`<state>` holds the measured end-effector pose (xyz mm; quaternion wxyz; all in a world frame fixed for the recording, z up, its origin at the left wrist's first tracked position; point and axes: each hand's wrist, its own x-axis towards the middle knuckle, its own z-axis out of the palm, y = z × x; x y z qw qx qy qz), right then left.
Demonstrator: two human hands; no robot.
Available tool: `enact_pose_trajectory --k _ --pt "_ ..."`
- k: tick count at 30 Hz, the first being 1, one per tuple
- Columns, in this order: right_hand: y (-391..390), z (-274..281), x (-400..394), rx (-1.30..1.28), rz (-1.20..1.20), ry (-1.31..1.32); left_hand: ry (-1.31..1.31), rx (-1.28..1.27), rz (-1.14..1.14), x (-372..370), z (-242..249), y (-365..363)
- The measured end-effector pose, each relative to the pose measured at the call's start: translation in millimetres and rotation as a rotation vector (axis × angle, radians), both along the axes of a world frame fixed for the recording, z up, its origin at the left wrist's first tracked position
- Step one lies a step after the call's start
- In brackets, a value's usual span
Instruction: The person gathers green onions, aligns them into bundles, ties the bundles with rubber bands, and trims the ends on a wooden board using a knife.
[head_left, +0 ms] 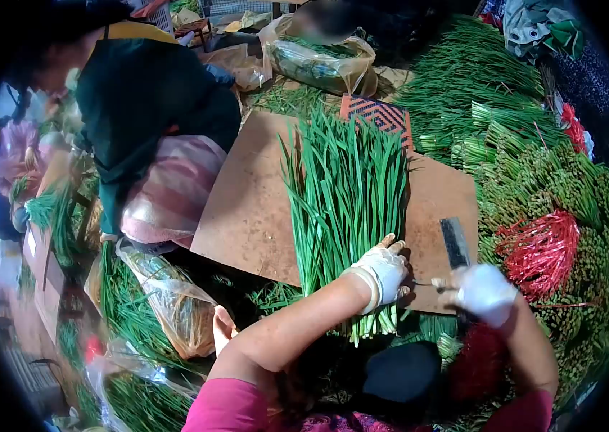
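A large bundle of long green leafy stalks [348, 194] lies on a brown board [247, 209], its pale cut ends toward me. My left hand [384, 276], in a white glove, is closed around the right side of the bundle near those ends. To its right is my right hand [488, 294], also white-gloved and blurred by motion. Its fingertips point left toward a thin dark strand, but whether they grip it is unclear. Just beyond my right hand, a flat dark blade [455, 243] lies over the board; its lower end is hidden.
Heaped green stalks [470, 72] and budded stems [571, 180] fill the right side, with red strips [540, 252] on top. A person in dark green [153, 108] is at the left, near a plastic bag of greens [175, 302]. Another open bag [319, 61] stands behind the board.
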<state>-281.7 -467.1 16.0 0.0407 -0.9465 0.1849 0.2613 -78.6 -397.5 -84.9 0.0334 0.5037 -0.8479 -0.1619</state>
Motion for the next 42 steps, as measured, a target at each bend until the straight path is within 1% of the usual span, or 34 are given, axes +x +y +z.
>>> enact_pose_trajectory --k 2,4,6,8,9,10,12,14,15,16,18,19,20,21,22,24,25,26,27,28,29,30,31,32,33,34,35,36,37,38,39,40,41,42 --pt "-29.0 8.7 35.7 -0.031 -0.031 -0.436 -0.002 -0.037 -0.003 -2.6 0.6 0.7" --pt "-47.5 18.8 92.1 -0.138 -0.196 -0.548 -0.028 -0.044 0.010 -4.1 4.8 1.2" --pt "-93.0 -18.3 137.9 -0.038 -0.152 -0.706 -0.040 -0.011 -0.010 -6.0 3.0 -1.1" --pt "-116.1 -32.8 182.7 -0.135 -0.169 -0.631 -0.050 0.021 -0.016 -5.0 8.8 -2.0" --pt "-131.7 -42.7 198.5 -0.188 -0.225 -0.507 -0.072 0.046 -0.046 -2.4 13.2 -2.3" --pt "-146.9 -53.9 214.7 -0.241 -0.279 -0.380 -0.019 0.043 -0.028 -2.1 11.7 -2.3" --pt "-184.0 -84.4 231.5 -0.353 -0.281 -0.218 0.040 0.066 -0.030 -1.5 8.9 -4.5" --pt "-200.5 -95.5 236.5 -0.253 -0.216 -0.095 0.113 0.071 -0.036 0.0 8.0 -7.9" --pt "-193.2 -84.3 241.4 -0.110 -0.304 -0.070 0.107 0.054 -0.043 -0.2 5.5 -8.0" --pt "-195.8 -91.8 240.7 -0.084 -0.309 -0.100 0.099 0.038 -0.047 0.1 3.5 -7.9" --pt "-199.8 -97.4 244.2 -0.142 -0.210 0.045 0.028 0.096 -0.093 -2.7 2.5 -12.5" --pt "-205.9 -109.5 239.3 -0.177 -0.093 -0.023 -0.015 0.066 -0.076 -5.2 -3.0 -11.1" --pt "-223.1 -130.3 226.9 -0.233 0.011 -0.105 0.056 0.016 -0.031 -15.5 -21.4 -10.6" --pt "-212.1 -121.7 227.3 -0.242 -0.127 -0.093 0.043 0.024 -0.090 -13.7 -19.8 -10.7" --pt "-213.6 -125.1 220.8 -0.263 -0.092 -0.169 0.031 0.033 -0.152 -11.0 -16.2 -10.4" --pt "-207.7 -114.3 215.8 -0.283 -0.144 -0.153 -0.107 0.011 -0.094 -29.3 -29.6 -14.8" --pt "-208.3 -112.4 211.0 -0.324 -0.130 -0.194 -0.036 -0.078 -0.010 -78.9 -88.4 -37.4" --pt "-204.4 -108.0 208.4 -0.367 -0.121 -0.230 -0.117 -0.038 -0.024 -63.7 -65.0 -29.7" --pt "-193.0 -91.6 212.2 -0.222 -0.341 -0.260 -0.199 0.002 -0.042 -46.8 -39.8 -21.5" --pt "-180.9 -79.1 219.9 -0.076 -0.559 -0.281 -0.175 0.047 -0.046 -18.5 -10.8 -4.1" --pt "-189.7 -86.1 214.0 0.003 -0.580 -0.481 -0.151 0.091 -0.049 10.0 18.2 13.3" --pt "-201.2 -90.6 214.0 0.086 -0.595 -0.682 -0.022 0.007 0.009 14.5 14.4 13.0" --pt "-180.2 -61.5 242.4 0.143 -0.638 -0.674 0.110 -0.080 0.056 19.0 10.5 12.7" --pt "-166.6 -45.9 268.7 0.131 -0.605 -0.721 0.339 -0.238 0.160 -8.1 -16.9 -3.2" --pt "-137.4 -33.8 310.7 0.154 -0.562 -0.831 0.323 -0.223 0.110 -9.1 -19.3 -3.5" --pt "-103.4 -15.6 350.4 0.364 -0.540 -0.794 0.291 -0.175 0.038 5.1 -15.1 -1.4" --pt "-65.4 -2.0 392.2 0.459 -0.472 -0.727 0.279 -0.144 0.001 11.0 -14.3 -2.4" --pt "-34.9 3.6 426.0 0.622 -0.405 -0.658 0.282 -0.128 -0.014 16.2 -12.7 -3.5" --pt "-5.4 17.1 459.5 0.608 -0.208 -0.475 0.280 -0.117 -0.029 21.3 -12.6 -2.4" --pt "13.9 9.1 488.7 0.786 -0.011 -0.462 0.282 -0.103 -0.036 26.2 -12.7 -2.3" --pt "32.2 -8.2 514.8 1.023 0.036 -0.466 0.277 -0.090 -0.042 32.5 -14.5 -0.3" --pt "52.0 -13.0 544.1 0.997 0.055 -0.321 0.275 -0.083 -0.053 34.7 -16.3 0.2" --pt "66.1 -45.8 578.9 1.186 0.381 -0.512 0.277 -0.069 -0.058 36.6 -18.1 1.1" --pt "79.7 -75.0 596.3 1.037 0.570 -0.597 0.283 -0.063 -0.070 34.9 -17.8 0.3"
